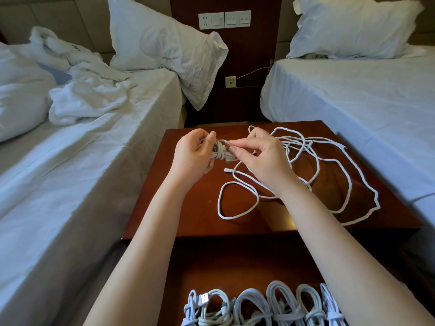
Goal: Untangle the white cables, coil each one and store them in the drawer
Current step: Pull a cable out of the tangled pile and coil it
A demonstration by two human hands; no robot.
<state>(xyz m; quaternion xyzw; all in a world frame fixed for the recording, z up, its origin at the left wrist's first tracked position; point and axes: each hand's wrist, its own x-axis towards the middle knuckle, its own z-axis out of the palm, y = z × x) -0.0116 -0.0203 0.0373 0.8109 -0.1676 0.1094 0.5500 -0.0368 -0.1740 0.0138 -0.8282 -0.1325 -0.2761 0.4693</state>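
The left hand (193, 154) grips a coiled cable (220, 153); the right hand (263, 161) pinches its tail, apparently tying off. Next, tuck the end. The tangled cables (294, 143) lie on the worktop (188, 208) under the right hand.

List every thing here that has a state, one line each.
Coiled cable: wound, held over the nightstand.
Left hand: grips the coiled cable.
Right hand: pinches a strand of it.
Loose cables: tangled on the nightstand.
Drawer: open.
Stored coils: tied, in a row in the drawer.
Left bed: rumpled.
Right bed: smooth.
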